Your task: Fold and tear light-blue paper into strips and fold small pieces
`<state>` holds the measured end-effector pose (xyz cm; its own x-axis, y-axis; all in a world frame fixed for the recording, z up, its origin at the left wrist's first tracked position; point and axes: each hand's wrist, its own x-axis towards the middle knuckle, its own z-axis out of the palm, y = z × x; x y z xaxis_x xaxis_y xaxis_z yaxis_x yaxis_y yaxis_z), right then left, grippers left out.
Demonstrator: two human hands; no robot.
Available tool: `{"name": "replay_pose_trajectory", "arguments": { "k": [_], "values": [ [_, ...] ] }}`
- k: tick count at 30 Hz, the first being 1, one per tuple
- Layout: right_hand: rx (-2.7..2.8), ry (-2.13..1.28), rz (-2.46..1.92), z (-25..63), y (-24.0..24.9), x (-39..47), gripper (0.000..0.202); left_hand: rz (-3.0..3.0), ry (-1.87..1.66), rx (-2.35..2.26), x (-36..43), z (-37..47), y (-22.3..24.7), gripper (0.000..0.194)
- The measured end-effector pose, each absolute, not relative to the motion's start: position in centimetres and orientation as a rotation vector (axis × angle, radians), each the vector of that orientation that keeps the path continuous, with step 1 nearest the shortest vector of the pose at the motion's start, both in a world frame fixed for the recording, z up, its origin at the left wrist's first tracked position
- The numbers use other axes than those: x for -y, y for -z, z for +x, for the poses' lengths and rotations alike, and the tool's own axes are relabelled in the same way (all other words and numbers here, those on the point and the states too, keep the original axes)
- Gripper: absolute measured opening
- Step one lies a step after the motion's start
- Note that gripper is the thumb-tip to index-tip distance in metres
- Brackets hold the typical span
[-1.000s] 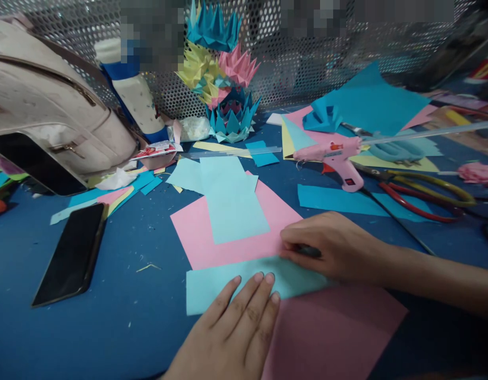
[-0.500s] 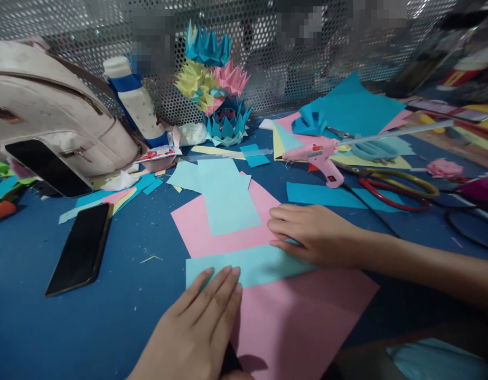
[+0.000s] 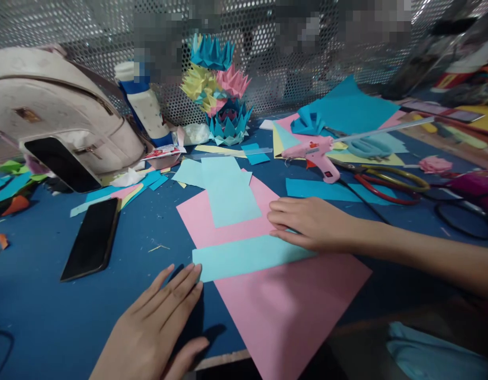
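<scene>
One pink sheet [image 3: 283,311] at lower centre, a flat left hand [image 3: 152,319] gripping nothing at lower left and a curled right hand [image 3: 309,221], hold unclear, right of centre, meet at the pale-blue strip [image 3: 247,259] just below centre, which could skew if pressed unevenly.

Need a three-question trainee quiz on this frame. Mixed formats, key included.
1. What colour is the glue gun? A) yellow B) pink C) black
2. True or false: the left hand is holding the glue gun.
3. Fill in: the propped-up phone leans against the ____.

Key: 1. B. 2. False; it lies flat, fingertips by the left end of the light-blue strip. 3. Backpack.
</scene>
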<state>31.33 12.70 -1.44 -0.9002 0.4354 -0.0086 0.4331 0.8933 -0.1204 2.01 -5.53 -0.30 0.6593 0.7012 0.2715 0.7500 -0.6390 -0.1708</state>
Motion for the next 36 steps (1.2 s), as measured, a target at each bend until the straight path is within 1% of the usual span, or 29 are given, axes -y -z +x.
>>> {"name": "replay_pose_trajectory", "arguments": {
  "k": [4, 9, 15, 17, 22, 25, 28, 32, 36],
  "values": [
    [3.035, -0.18, -0.667, 31.4, 1.5, -12.8, 0.031, -2.616, 0.251, 1.16, 5.7, 2.0, 0.2, 0.04],
    [3.026, -0.181, -0.637, 31.4, 1.6, -12.8, 0.03, -2.577, 0.204, 1.182, 6.1, 2.3, 0.4, 0.042],
    [3.008, -0.178, -0.612, 31.6, 2.1, -13.0, 0.028, -2.542, 0.101, 1.171, 6.0, 2.2, 1.4, 0.067],
    [2.997, -0.182, -0.606, 31.7, 2.2, -13.0, 0.028, -2.562, 0.055, 1.167, 5.6, 2.4, 1.4, 0.069],
    [2.989, -0.181, -0.585, 31.8, 2.1, -13.0, 0.027, -2.728, 0.061, 1.214, 4.0, 4.2, 1.1, 0.07],
    [2.99, -0.181, -0.571, 31.8, 2.0, -12.9, 0.024, -2.887, 0.041, 1.21, 2.3, 6.0, 0.7, 0.066],
    [2.979, -0.176, -0.553, 31.9, 1.9, -12.9, 0.023, -3.02, -0.013, 1.139, 0.3, 7.9, 0.2, 0.062],
    [2.98, -0.166, -0.548, 32.0, 1.9, -12.9, 0.025, -3.096, -0.052, 0.967, -1.8, 10.1, -0.2, 0.064],
    [2.956, -0.168, -0.523, 32.2, 2.2, -13.0, 0.028, -3.112, -0.059, 0.845, -3.0, 11.5, -0.2, 0.061]
  ]
}}
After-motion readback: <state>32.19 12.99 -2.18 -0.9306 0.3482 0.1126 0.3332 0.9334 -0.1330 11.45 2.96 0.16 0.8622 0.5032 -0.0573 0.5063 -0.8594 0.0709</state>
